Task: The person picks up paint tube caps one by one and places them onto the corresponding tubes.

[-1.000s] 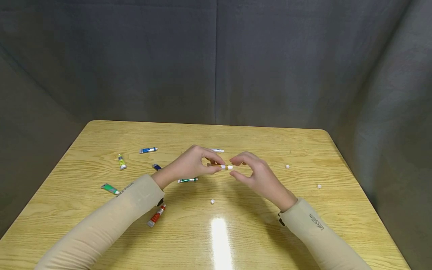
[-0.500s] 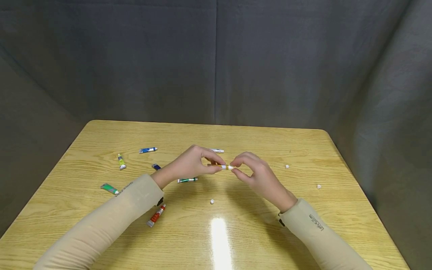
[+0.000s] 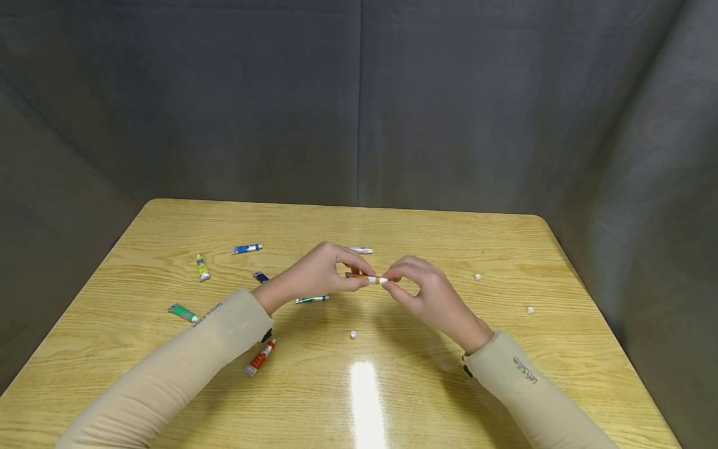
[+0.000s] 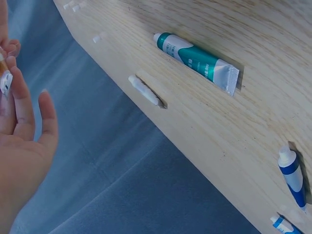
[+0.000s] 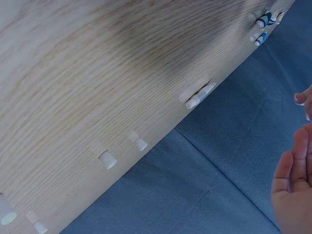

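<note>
Above the middle of the table, my left hand (image 3: pixel 328 268) pinches a small ochre paint tube (image 3: pixel 373 280) between thumb and fingers, with the neck end towards the right. My right hand (image 3: pixel 429 293) meets it there, thumb and forefinger pinching the white cap (image 3: pixel 384 280) at that end. The fingertips partly cover the cap. In the left wrist view the tube's crimped tail (image 4: pixel 6 83) shows at the left edge. In the right wrist view only part of the right hand (image 5: pixel 295 185) appears, and the tube is out of sight.
Paint tubes lie about the left hand: dark green (image 3: pixel 312 299), white (image 3: pixel 361 251), dark blue (image 3: pixel 260 277), blue (image 3: pixel 247 249), yellow (image 3: pixel 202 268), light green (image 3: pixel 182 313) and red (image 3: pixel 260 358). Loose white caps lie in front (image 3: pixel 353 335) and at right (image 3: pixel 530 310).
My right thumb and forefinger, apart around the cap a second ago, have come together on it. The left hand has kept its grip on the tube almost without moving.
</note>
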`<state>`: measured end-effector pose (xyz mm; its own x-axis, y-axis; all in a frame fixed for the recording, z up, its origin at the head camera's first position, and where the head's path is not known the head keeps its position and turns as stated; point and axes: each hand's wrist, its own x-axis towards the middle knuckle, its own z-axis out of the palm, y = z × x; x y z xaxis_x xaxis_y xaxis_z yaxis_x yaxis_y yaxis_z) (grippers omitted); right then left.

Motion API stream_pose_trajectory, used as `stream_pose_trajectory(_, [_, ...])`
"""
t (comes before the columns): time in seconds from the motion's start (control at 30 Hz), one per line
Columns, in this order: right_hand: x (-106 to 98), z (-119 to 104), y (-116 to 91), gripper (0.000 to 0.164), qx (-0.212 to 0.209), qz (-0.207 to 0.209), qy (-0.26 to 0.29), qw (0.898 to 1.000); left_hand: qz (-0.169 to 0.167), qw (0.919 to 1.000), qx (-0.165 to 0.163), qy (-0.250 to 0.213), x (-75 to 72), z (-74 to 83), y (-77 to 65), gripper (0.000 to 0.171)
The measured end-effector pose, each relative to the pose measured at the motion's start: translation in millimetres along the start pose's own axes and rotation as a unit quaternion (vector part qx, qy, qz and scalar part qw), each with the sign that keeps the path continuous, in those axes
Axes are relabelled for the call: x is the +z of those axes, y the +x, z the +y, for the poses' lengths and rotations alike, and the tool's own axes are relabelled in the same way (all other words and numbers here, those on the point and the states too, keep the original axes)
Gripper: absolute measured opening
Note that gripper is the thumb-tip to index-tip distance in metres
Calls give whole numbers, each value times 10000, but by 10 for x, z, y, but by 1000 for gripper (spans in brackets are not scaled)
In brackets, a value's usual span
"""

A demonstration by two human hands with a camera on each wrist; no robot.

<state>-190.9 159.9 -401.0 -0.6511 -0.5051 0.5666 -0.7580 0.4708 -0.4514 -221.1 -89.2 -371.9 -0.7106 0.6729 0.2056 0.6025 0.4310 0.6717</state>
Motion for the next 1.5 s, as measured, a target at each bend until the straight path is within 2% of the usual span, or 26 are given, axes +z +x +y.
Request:
stream_pose_trajectory(0.27, [-19, -8, -5, 24, -100, 37, -250, 9996, -106, 9998, -159, -24, -10, -39, -15, 15])
stream_pose_trajectory(0.63, [16, 10, -5, 20, -601, 157, -331, 9975, -128, 9997, -207, -76, -13, -30, -26, 14])
stream_pose_trajectory(0.93, [35, 1, -4, 13, -502, 175, -283, 9982, -174, 9997, -141, -49, 4, -2, -32, 15])
stream_pose_trajectory(1.5, [40, -33, 2, 6, -93, -26, -481, 9988, -132, 9968, 319, 726, 50, 16, -21, 15])
